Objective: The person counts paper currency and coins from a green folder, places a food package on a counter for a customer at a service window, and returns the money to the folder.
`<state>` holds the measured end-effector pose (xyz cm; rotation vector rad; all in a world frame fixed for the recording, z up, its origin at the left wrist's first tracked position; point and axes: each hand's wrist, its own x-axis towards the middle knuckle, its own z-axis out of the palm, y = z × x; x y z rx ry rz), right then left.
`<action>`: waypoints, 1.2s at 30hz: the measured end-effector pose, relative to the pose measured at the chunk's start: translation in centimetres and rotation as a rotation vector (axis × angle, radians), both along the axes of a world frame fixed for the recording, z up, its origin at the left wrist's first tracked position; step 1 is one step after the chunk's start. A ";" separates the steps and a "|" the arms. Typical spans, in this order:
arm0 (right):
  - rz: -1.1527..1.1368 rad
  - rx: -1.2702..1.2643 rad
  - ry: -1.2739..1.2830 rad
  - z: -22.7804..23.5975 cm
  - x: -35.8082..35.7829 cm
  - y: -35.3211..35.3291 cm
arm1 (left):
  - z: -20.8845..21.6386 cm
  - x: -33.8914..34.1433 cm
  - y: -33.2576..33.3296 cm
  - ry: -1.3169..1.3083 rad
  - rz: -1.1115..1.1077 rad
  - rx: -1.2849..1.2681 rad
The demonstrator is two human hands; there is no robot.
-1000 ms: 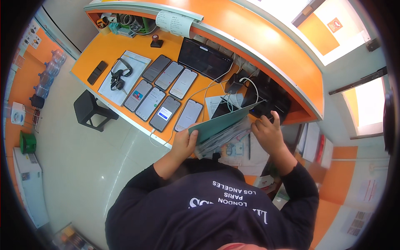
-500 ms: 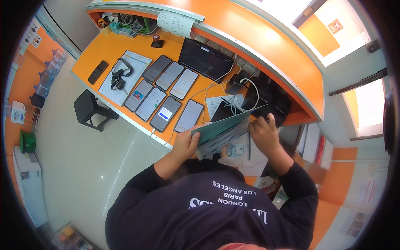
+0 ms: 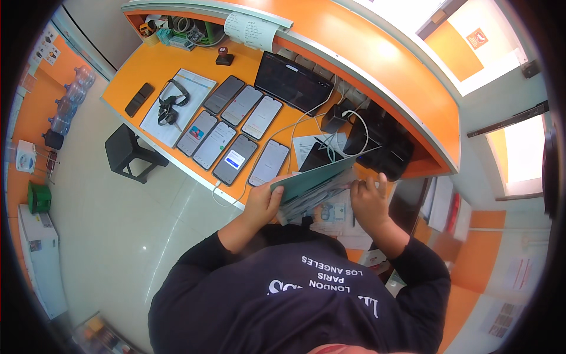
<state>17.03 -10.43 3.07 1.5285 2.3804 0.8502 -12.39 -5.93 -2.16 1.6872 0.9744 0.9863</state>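
Left hand [image 3: 263, 203] grips the green folder [image 3: 312, 177] by its edge. Right hand [image 3: 368, 200] fingers the papers [image 3: 315, 197] beneath; keep the stack square.

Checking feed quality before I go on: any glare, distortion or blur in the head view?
Head view: strong fisheye bending of the orange counter edge; blown-out bright window at right; dark vignette round the rim; the teal folder and both hands stay reasonably sharp.

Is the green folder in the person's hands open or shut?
Open. The left hand lifts the green folder cover, and the right hand fingers the papers fanned beneath it.
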 end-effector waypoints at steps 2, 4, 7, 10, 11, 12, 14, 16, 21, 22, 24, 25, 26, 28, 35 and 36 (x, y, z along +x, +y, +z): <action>-0.003 -0.001 0.004 0.3 0.1 0.0 | 0.0 0.1 0.0 -0.001 0.044 0.015; 0.084 -0.091 -0.037 1.2 0.2 0.1 | -0.8 -0.1 0.0 0.004 0.066 0.003; 0.139 -0.130 0.019 1.3 0.8 0.3 | -1.6 0.0 -0.1 0.005 0.088 -0.025; 0.185 -0.181 0.061 1.4 0.9 0.6 | -1.9 0.1 -0.1 0.009 0.096 -0.035; 0.186 -0.181 0.061 1.5 0.7 0.6 | -1.9 0.0 -0.1 0.016 0.098 -0.029; 0.201 -0.195 0.081 1.5 0.2 0.7 | -1.9 0.0 -0.1 0.016 0.100 -0.029; 0.218 -0.209 0.100 1.3 -0.6 0.8 | -1.7 -0.1 -0.1 0.032 0.098 -0.038; 0.165 -0.200 0.101 0.7 -1.4 1.0 | -1.0 0.0 -0.1 0.007 0.085 -0.019; 0.154 -0.188 0.103 -0.4 -2.7 0.8 | -0.6 -0.1 -0.1 -0.030 0.058 0.017; 0.187 -0.233 0.143 -0.6 -2.8 0.6 | -0.7 -0.2 -0.1 -0.019 0.063 0.020; 0.236 -0.290 0.156 -0.5 -2.6 0.4 | -1.0 -0.3 -0.2 -0.008 0.072 0.020; 0.281 -0.345 0.169 -0.4 -2.5 0.3 | -1.3 -0.4 -0.3 0.013 0.086 -0.020; 0.286 -0.345 0.167 -0.1 -2.4 0.3 | -1.5 -0.4 -0.3 0.033 0.103 -0.059; 0.319 -0.415 0.194 0.5 -2.3 0.5 | -1.8 -0.2 0.0 -0.016 0.138 -0.053; 0.278 -0.572 0.293 0.3 -1.5 1.2 | -4.1 1.2 0.0 -0.086 0.251 -0.077; 0.273 -0.566 0.316 -0.2 -1.4 1.1 | -5.2 1.3 -0.3 -0.083 0.253 -0.076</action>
